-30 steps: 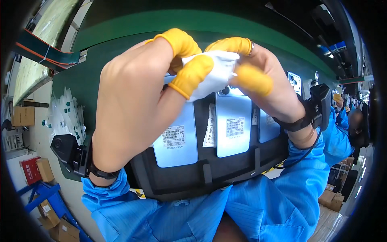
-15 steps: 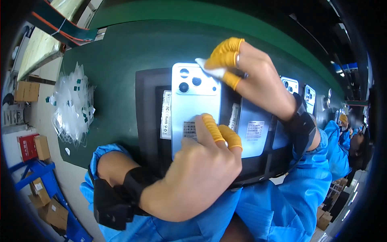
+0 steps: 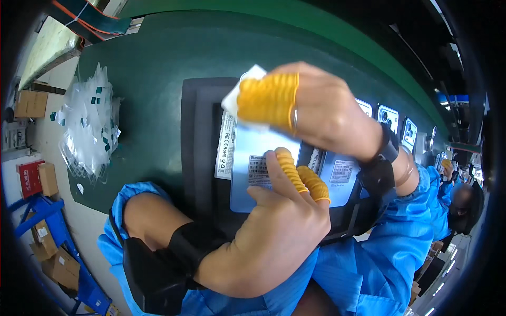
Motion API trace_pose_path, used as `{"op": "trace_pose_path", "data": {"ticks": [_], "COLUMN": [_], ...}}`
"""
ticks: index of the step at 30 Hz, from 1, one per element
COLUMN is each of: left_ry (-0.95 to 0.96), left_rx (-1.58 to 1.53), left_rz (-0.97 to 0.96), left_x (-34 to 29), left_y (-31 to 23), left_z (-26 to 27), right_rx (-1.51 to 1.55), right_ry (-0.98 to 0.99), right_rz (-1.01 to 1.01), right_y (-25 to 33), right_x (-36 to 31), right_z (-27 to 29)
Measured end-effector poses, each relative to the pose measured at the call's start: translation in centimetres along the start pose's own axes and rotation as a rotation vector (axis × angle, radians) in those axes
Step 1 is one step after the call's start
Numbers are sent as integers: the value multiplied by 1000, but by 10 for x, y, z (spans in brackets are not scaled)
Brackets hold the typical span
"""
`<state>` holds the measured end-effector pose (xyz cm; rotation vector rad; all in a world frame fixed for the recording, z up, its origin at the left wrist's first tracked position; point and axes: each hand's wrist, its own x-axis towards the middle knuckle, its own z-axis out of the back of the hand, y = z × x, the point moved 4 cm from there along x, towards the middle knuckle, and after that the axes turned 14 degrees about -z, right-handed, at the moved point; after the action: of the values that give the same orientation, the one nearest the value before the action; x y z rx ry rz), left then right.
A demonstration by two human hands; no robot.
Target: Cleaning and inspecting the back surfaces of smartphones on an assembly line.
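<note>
A folded white cloth (image 3: 230, 101) is being gripped by the right hand (image 3: 321, 108), its fingers being bunched closely together in yellow finger cots (image 3: 268, 100). The cloth is being held over the upper end of a pale blue phone (image 3: 258, 145), that end being hidden by the hand (whether the cloth is actually touching the phone cannot be told here). The phone is being supported, back upward, on a black tray (image 3: 197, 126), which is being carried by the green table (image 3: 158, 63).

Nothing is being gripped by the left hand (image 3: 276, 231); its fingers are being kept loosely extended over the lower part of the phone, a bare fingertip being placed just beside the printed label. Yellow cots are being worn on two of its digits.

The phone is being flanked on its left by a white printed strip (image 3: 225, 146). To its right, a second blue phone (image 3: 341, 181) is being partly covered by the right arm. A pile of clear plastic films (image 3: 87, 129) with green tabs is being held by the table's left side. Black wrist devices are being worn on both arms.
</note>
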<state>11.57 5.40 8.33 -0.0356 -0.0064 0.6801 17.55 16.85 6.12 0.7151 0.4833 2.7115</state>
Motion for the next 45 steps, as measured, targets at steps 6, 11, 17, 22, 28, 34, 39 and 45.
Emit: {"op": "trace_pose_path", "data": {"ticks": [6,11,17,22,28,34,39,45], "left_ry": [24,-61,-81,-43,-70,-48,21,-127], "left_rx": [2,51,5,3,42,27,-35,-108], "left_rz": [35,-21,3,29,4,-3,17,-104], "left_x": [-3,-1,-1,-2,-3,-2,-4,1], "left_y": [-2,0,1,0,-1,-1,-2,8], "left_z": [2,-4,-4,-1,-5,-7,0,15], "right_rx": [130,-4,2,-20,-42,-99,62,-130], "right_ry": [344,48,195,159,112,39,172,-120], "right_rz": [-79,-204,-10,-32,-204,-186,-183,-394], "right_y": [-9,-23,-8,-10,-3,-3,26,10], "right_x": [-16,-14,8,-24,-31,-34,-56,-80], "right_z": [30,53,9,29,52,27,35,103]}}
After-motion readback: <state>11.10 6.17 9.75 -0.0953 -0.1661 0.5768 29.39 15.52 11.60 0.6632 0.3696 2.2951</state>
